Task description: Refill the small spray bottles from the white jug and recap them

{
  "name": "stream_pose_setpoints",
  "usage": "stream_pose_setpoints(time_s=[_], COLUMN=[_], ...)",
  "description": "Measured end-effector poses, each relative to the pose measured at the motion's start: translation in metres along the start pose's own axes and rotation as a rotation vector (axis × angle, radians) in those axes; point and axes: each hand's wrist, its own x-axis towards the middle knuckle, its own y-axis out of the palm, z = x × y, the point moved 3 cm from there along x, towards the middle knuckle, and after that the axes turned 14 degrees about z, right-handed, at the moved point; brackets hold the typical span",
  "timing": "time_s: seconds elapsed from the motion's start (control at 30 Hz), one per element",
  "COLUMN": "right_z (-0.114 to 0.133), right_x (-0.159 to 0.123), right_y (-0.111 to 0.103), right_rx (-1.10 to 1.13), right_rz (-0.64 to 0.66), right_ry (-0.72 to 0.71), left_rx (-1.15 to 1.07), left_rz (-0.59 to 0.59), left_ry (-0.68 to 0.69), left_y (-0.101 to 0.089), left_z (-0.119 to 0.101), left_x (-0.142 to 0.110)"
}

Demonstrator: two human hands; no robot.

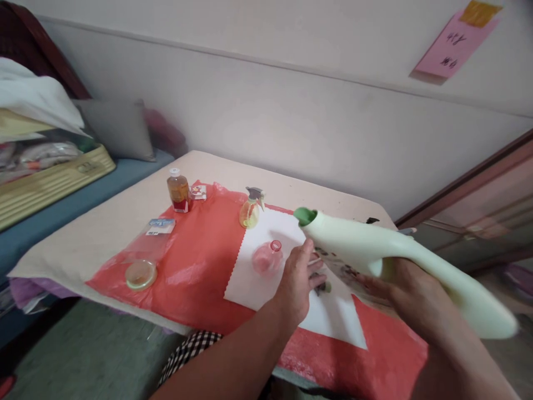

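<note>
My right hand (400,283) is wrapped round the grip of a long, pale green plastic tool (353,239) with a darker green tip; its exact kind cannot be told. The tool is held up in the air, tip pointing left. My left hand (297,272) is open below that tip, fingers apart, with nothing visible in it. Beneath lies a white sheet with a zigzag edge (333,322). On it, left of my left hand, a clear pinkish bottle (267,258) with a red-rimmed open mouth leans over. Small dark bits partly show behind my left fingers.
A spray bottle (250,208) stands at the white sheet's far corner. A red plastic cover (200,250) carries a bottle of amber liquid (179,191), a small box (199,192), a clear packet (160,228) and a round clear dish (140,275). A wall (270,111) runs behind.
</note>
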Motion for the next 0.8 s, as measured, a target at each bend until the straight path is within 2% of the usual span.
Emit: stream_pose_setpoints(time_s=[0.1, 0.17, 0.3, 0.4, 0.5, 0.63, 0.8], right_z=[-0.001, 0.003, 0.016, 0.018, 0.014, 0.01, 0.01], right_x=[0.021, 0.037, 0.072, 0.089, 0.093, 0.084, 0.06], right_y=[0.019, 0.038, 0.086, 0.122, 0.147, 0.157, 0.143], right_rx=[0.216, 0.404, 0.69, 0.711, 0.663, 0.548, 0.398], right_rz=[0.014, -0.045, -0.173, -0.152, -0.084, 0.036, 0.257], right_ry=[0.289, 0.415, 0.355, 0.365, 0.415, 0.471, 0.405], left_rx=[0.088, 0.17, 0.339, 0.499, 0.606, 0.66, 0.78], left_rz=[-0.052, -0.053, 0.002, 0.018, 0.042, 0.045, 0.036], left_ry=[0.004, -0.057, -0.154, -0.134, -0.12, -0.128, -0.057], left_y=[0.004, 0.007, 0.009, 0.004, 0.0, -0.001, -0.003], left_z=[-0.006, -0.003, 0.005, 0.004, 0.001, -0.002, -0.007], left_x=[-0.006, -0.009, -0.01, -0.009, -0.009, -0.009, -0.008])
